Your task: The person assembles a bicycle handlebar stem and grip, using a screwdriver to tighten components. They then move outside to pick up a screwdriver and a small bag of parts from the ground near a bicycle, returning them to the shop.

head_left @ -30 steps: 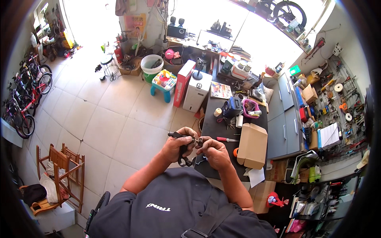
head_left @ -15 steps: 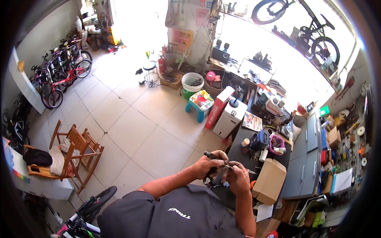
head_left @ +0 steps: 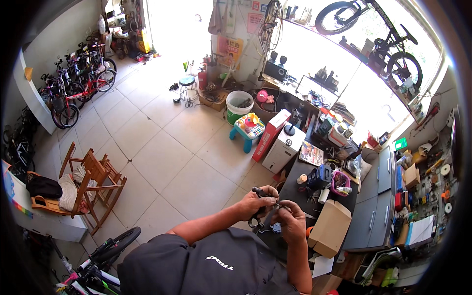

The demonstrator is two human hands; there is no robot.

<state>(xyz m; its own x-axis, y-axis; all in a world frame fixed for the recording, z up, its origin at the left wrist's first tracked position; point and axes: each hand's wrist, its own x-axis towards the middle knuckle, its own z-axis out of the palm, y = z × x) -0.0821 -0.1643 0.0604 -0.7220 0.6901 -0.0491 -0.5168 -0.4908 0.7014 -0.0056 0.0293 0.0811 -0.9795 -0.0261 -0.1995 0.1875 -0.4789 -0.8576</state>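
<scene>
My left hand [head_left: 259,202] is closed around a small black part [head_left: 254,222] that looks like a bicycle lever with a round clamp ring; the ring hangs below the fingers and a dark stub sticks out above them. Right beside it, my right hand [head_left: 292,222] is pinched, its fingertips meeting the inner end of that part. Whatever sits between those right fingertips is too small and dark to name. Both hands are up in front of my chest, above the near end of the black desk [head_left: 296,170].
An open cardboard box [head_left: 330,228] lies right of my hands. Farther along the desk are a pink basket [head_left: 341,182], a white bottle [head_left: 301,179] and a magazine [head_left: 311,153]. A wooden chair [head_left: 93,184] stands left, with a bicycle [head_left: 105,258] at the lower left.
My hands stay together on the black part. The right fingers have shifted slightly down and left, and the part's ring has turned a little. The whole view has tilted slightly.
</scene>
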